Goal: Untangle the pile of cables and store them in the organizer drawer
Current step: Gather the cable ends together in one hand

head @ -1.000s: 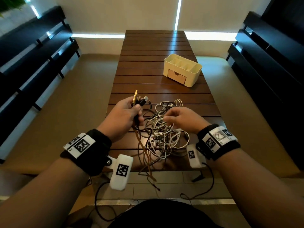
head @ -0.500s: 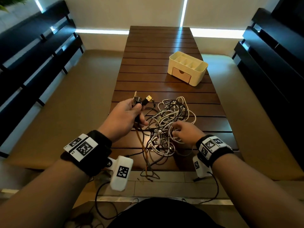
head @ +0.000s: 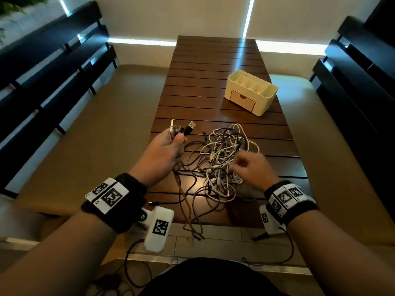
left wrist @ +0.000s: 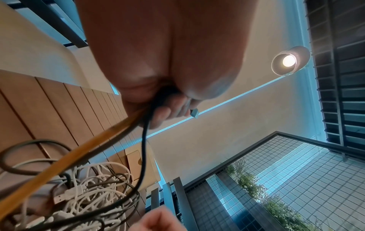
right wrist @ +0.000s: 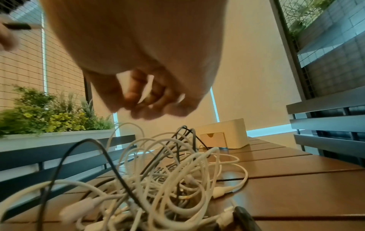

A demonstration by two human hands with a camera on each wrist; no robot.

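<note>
A tangle of white and dark cables (head: pixel 224 163) lies on the near part of the slatted wooden table (head: pixel 213 60). My left hand (head: pixel 174 142) is raised at the pile's left and grips a bunch of cable ends (head: pixel 181 130), with USB plugs sticking up out of the fist. From the left hand (left wrist: pixel 168 109) an orange cable (left wrist: pixel 79 150) and a black cable (left wrist: pixel 145 140) run down to the pile (left wrist: pixel 88 195). My right hand (head: pixel 241 165) hovers just above the pile's right side, blurred. The fingers (right wrist: pixel 142 103) are curled with no cable in them. The cream organizer (head: pixel 252 90) stands further back on the right, its wooden drawer (head: pixel 242 101) closed.
Some cables (head: pixel 192 221) hang over the table's near edge towards the floor. Cushioned benches with dark slatted backs run along both sides of the table. A planter with greenery (right wrist: pixel 49 117) sits behind the left bench.
My right hand has come up out of the pile and now hovers over its right side. The left hand has kept its grip on the cable ends and shifted slightly.
</note>
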